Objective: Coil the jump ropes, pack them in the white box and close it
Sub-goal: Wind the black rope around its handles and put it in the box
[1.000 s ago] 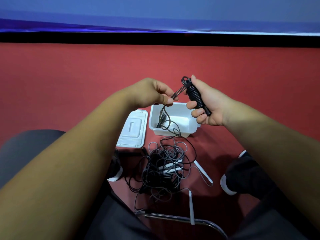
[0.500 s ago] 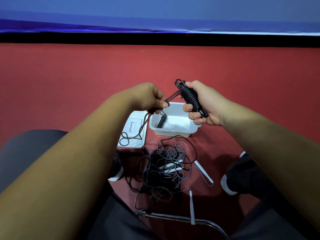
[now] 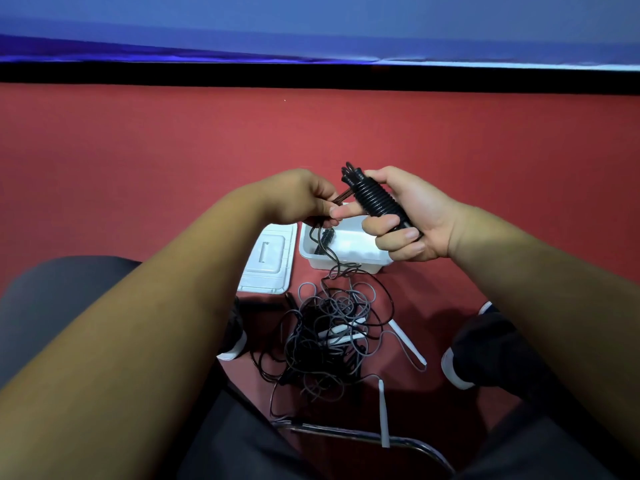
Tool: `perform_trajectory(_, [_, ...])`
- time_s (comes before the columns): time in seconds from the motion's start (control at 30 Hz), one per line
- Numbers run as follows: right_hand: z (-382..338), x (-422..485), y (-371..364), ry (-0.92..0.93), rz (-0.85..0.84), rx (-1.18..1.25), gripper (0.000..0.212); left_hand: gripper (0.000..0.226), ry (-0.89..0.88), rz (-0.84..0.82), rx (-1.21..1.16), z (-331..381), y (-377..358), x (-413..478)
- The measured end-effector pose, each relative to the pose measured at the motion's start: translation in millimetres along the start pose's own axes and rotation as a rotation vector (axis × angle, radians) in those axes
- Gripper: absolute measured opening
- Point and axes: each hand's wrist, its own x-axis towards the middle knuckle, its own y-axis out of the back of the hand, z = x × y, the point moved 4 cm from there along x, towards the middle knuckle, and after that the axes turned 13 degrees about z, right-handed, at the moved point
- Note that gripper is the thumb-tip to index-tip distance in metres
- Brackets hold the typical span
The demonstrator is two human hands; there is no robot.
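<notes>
View from a head-worn camera, looking down past two bare forearms to a red floor.

The right hand has its fingers curled tightly round a black jump rope bundle, with the cord wound in close turns around the handles. The left hand, just beside it, pinches a loose cord running out of the bundle between thumb and fingertips. From the left hand the cord drops past the front of the white box.

The box stands open on the floor below the hands, with a dark handle leaning in its left end. Its white lid lies flat just left of it.

Nearer the person, between two dark shoes, a tangle of ropes in black and grey lies on the floor, with white handles in it. A metal chair rail crosses the bottom.
</notes>
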Motion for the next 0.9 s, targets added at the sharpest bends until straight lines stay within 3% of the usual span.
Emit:
perform_trajectory(0.17, [3.2, -9.9, -7.0, -0.062, -0.167, -0.112, 0.07, 0.016, -0.006, 0.012, -0.189, 8.0, 0.9, -1.2])
perform_trajectory(0.27, [8.3, -12.5, -8.9, -0.11, -0.253, -0.125, 0.067, 0.024, -0.036, 0.01, -0.168, 13.1, 3.0, -2.6])
perform_trajectory(0.37, [15.7, -12.1, -9.4, -0.147, -0.297, -0.185, 0.079, 0.022, -0.052, 0.022, -0.11, 16.8, 2.6, -4.1])
perform_trajectory(0.43, [18.5, -12.0, -10.8, -0.143, -0.313, -0.239, 0.072, 0.021, -0.072, 0.026, -0.082, 18.9, 3.5, -4.0])
perform_trajectory(0.53, [19.9, -11.4, -11.0, -0.12, -0.274, -0.321, 0.059, 0.022, -0.101, 0.046, -0.033, 24.1, 7.3, -3.1])
perform_trajectory(0.77, [19.9, 1.9, -8.2, -0.035, -0.031, -0.387, 0.067, 0.026, -0.147, 0.136, 0.058, 35.0, 14.8, -1.7])
perform_trajectory(0.9, [20.5, 11.4, -5.2, -0.055, 0.12, -0.346, 0.05, 0.025, -0.149, 0.193, 0.08, 35.6, 17.1, -1.0])
